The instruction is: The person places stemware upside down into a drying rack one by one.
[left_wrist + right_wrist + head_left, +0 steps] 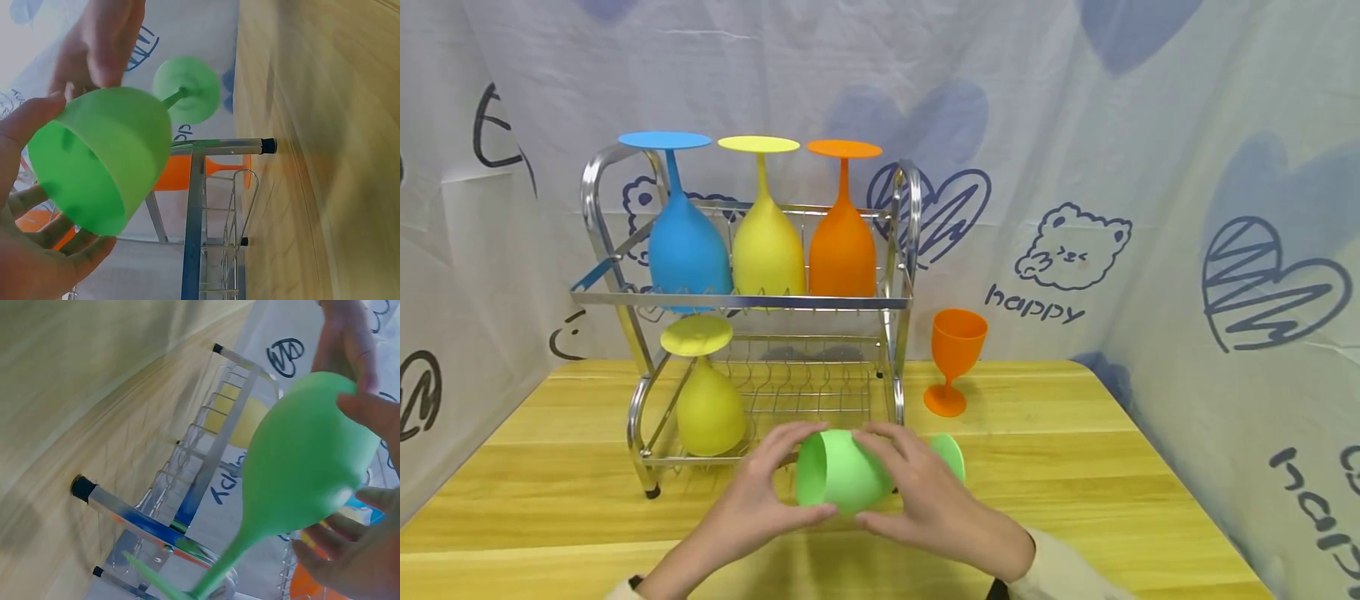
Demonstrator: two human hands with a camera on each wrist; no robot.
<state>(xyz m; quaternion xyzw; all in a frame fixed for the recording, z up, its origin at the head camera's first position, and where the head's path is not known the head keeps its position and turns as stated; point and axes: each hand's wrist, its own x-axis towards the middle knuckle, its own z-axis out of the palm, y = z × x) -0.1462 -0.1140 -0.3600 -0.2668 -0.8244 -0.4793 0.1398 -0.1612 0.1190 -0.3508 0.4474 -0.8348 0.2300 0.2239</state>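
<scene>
A green goblet [842, 471] lies on its side in the air just above the wooden table [1075, 467], its mouth to the left and its foot [951, 454] to the right. Both hands hold its bowl: my left hand [760, 492] grips the rim side, my right hand [917, 492] curls over the bowl's far side. The left wrist view shows the goblet's open mouth [87, 172] with fingers [37, 250] around it. In the right wrist view the bowl [300, 462] and stem sit between fingers [340, 556].
A two-tier metal rack [745, 300] stands behind the hands. Blue [685, 242], yellow [767, 242] and orange [842, 246] goblets hang upside down on top; a yellow one [709, 400] sits below. An orange goblet [955, 354] stands upright to the rack's right.
</scene>
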